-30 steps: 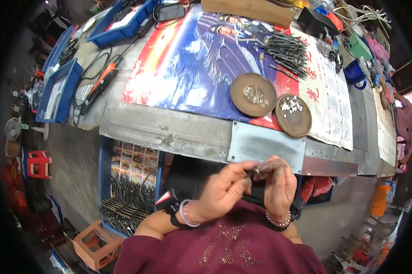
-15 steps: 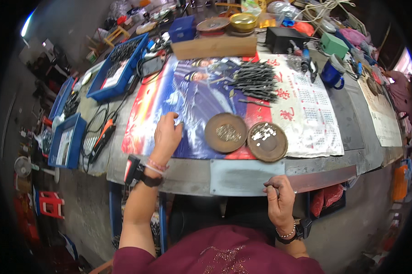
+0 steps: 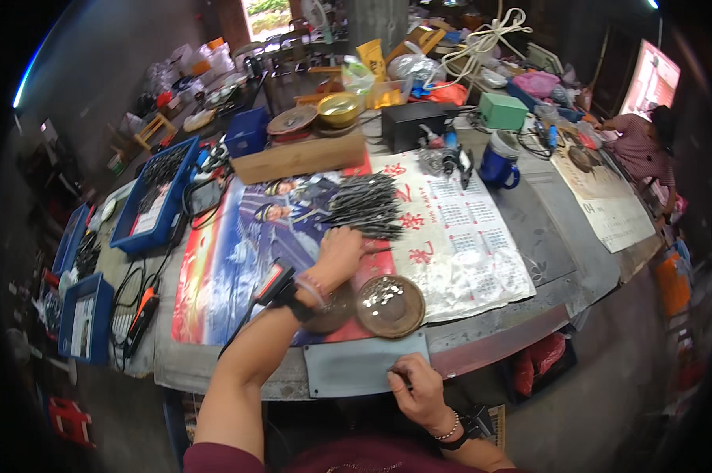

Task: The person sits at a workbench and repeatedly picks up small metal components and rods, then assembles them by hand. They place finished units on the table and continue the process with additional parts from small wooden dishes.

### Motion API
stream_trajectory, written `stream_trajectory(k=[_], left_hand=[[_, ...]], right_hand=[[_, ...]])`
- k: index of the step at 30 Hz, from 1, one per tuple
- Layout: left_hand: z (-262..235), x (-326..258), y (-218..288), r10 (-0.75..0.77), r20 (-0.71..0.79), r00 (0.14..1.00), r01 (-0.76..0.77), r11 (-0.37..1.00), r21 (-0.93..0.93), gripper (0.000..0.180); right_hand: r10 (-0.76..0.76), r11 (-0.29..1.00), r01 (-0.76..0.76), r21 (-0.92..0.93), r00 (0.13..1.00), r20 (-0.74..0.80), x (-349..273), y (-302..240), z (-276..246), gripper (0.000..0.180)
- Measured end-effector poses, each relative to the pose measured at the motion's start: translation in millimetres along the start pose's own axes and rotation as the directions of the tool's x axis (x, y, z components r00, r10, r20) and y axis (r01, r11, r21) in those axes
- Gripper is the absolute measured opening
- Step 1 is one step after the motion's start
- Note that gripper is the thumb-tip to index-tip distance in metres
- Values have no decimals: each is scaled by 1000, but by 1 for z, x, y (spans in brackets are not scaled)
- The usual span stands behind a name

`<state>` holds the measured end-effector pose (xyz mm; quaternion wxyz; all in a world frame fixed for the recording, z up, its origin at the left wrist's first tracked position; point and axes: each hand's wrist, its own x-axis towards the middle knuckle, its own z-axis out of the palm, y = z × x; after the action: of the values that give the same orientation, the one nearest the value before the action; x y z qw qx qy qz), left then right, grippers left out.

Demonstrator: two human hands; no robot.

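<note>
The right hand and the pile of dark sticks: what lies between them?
In the head view, a strip of the pale grey plate, then the round brown dish holding shiny pieces, then a bit of poster.

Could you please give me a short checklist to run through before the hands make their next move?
1. Left hand at the pile of black rods: ok, it is at the pile's near edge.
2. Left hand has a rod gripped: cannot tell, the fingertips are not clear.
3. Right hand away from the rods: ok, it is at the near edge of the pale plate.
4. Something held in the right hand: cannot tell, its curled fingers hide it.
5. Dish with white pieces lying level and uncovered: ok.
6. Other brown dish in plain view: not ok, the left arm partly covers it and blur hides its contents.
</note>
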<state>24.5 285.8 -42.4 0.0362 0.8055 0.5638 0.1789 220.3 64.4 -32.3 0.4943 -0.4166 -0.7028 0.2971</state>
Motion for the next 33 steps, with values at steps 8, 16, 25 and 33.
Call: stream_trajectory(k=[8, 16, 25, 33], left_hand=[[-58, -68, 33, -146, -86, 986, 78, 844, -531, 7], [-79, -191, 105, -101, 58, 993, 109, 632, -767, 10], [-70, -249, 110, -227, 52, 972, 153, 453, -878, 15], [-69, -265, 112, -170, 201, 965, 218, 87, -972, 39]], right_hand=[[107, 991, -110, 83, 993, 41, -4, 4, -3, 12], [385, 622, -353, 699, 915, 119, -3, -14, -4, 36], [353, 749, -363, 555, 927, 129, -3, -38, 13, 6], [388, 829, -521, 201, 796, 464, -4, -51, 21, 25]])
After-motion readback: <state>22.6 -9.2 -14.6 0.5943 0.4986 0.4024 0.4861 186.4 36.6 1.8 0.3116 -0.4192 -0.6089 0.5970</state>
